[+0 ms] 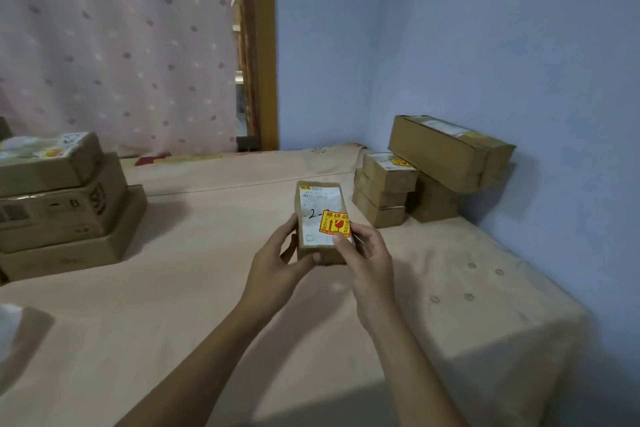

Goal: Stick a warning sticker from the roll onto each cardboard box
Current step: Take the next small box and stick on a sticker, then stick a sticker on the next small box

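**Q:** Which markings on the held cardboard box (329, 255) are legible?

**A:** A white shipping label (317, 204) bears a handwritten "2-" in black. Its printed lines are too small to read. A yellow-and-red warning sticker (335, 222) overlaps the label's right edge. It is headed 易碎品, with an up-arrow and a glass sign beneath. Its side columns are too fine to read.

**Q:** And elsewhere?

**A:** The middle box (65, 208) of the left stack carries dark printed marks, which are illegible.

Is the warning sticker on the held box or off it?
On: the sticker lies on the box, over its label; the right hand touches it.
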`<action>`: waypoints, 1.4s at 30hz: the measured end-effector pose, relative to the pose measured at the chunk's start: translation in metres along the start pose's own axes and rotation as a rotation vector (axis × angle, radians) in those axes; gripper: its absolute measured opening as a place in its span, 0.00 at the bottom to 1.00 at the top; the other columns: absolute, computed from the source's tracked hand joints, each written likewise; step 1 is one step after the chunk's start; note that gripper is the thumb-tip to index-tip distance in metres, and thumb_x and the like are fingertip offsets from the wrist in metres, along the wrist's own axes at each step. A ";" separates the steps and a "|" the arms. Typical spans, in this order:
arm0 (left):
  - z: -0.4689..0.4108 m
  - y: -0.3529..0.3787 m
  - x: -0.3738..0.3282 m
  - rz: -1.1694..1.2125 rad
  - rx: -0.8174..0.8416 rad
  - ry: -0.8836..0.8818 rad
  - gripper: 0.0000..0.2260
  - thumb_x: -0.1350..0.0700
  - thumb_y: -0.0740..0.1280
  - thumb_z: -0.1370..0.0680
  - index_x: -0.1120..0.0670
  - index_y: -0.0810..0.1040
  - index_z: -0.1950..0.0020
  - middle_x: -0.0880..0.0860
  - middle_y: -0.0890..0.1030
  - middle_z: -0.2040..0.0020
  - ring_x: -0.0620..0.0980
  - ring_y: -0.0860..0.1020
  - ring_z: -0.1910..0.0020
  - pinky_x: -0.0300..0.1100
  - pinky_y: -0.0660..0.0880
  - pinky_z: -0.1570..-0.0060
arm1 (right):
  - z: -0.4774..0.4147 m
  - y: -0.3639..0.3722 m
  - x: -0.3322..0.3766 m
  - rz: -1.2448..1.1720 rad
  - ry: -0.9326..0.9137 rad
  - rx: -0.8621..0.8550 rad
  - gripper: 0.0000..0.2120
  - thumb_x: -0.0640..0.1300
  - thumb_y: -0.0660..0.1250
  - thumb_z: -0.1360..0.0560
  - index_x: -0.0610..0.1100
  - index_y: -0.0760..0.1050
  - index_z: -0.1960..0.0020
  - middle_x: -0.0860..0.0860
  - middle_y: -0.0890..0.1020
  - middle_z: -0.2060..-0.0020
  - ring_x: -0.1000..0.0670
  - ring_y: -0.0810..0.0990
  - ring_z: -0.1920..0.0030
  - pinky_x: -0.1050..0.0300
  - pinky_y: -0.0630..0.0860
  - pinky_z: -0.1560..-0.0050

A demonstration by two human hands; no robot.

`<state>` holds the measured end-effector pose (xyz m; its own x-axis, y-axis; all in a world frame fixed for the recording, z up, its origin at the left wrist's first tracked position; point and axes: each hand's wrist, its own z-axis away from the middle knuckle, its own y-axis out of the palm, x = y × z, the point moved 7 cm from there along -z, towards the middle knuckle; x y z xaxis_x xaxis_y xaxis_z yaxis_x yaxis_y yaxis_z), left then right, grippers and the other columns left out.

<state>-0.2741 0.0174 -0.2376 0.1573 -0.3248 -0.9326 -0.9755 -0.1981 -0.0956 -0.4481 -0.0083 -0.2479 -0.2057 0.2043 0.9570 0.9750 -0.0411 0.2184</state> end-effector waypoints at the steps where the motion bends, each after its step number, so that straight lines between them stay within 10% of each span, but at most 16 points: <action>1: -0.007 0.011 -0.002 0.007 0.012 0.007 0.31 0.63 0.75 0.26 0.48 0.72 0.26 0.39 0.78 0.34 0.33 0.75 0.35 0.29 0.72 0.39 | -0.004 -0.011 0.003 0.004 -0.006 -0.022 0.14 0.42 0.75 0.24 0.47 0.79 0.40 0.54 0.87 0.47 0.55 0.85 0.45 0.61 0.81 0.50; 15: -0.074 0.083 0.073 -0.113 -0.049 -0.108 0.22 0.59 0.75 0.25 0.50 0.77 0.31 0.42 0.82 0.42 0.34 0.79 0.44 0.30 0.76 0.48 | -0.100 -0.065 -0.047 0.360 0.078 -0.039 0.10 0.48 0.73 0.23 0.56 0.74 0.45 0.57 0.82 0.47 0.57 0.81 0.44 0.61 0.77 0.46; 22: -0.115 0.096 0.093 -0.338 -0.004 -0.132 0.22 0.57 0.74 0.25 0.49 0.79 0.31 0.46 0.84 0.40 0.46 0.81 0.44 0.38 0.75 0.47 | -0.131 -0.064 -0.066 0.661 0.050 -0.036 0.23 0.48 0.70 0.22 0.49 0.74 0.27 0.50 0.74 0.37 0.52 0.78 0.40 0.57 0.74 0.38; 42: -0.143 0.106 0.101 -0.407 0.149 -0.200 0.23 0.57 0.72 0.24 0.52 0.74 0.29 0.50 0.81 0.35 0.51 0.79 0.39 0.36 0.68 0.51 | -0.133 -0.057 -0.079 0.546 0.147 -0.028 0.21 0.47 0.71 0.21 0.49 0.74 0.29 0.48 0.80 0.37 0.58 0.77 0.46 0.73 0.68 0.56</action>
<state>-0.3391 -0.1691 -0.2923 0.5130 -0.0614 -0.8562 -0.8544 -0.1324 -0.5024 -0.4985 -0.1520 -0.3104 0.3163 0.0078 0.9486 0.9411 -0.1288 -0.3127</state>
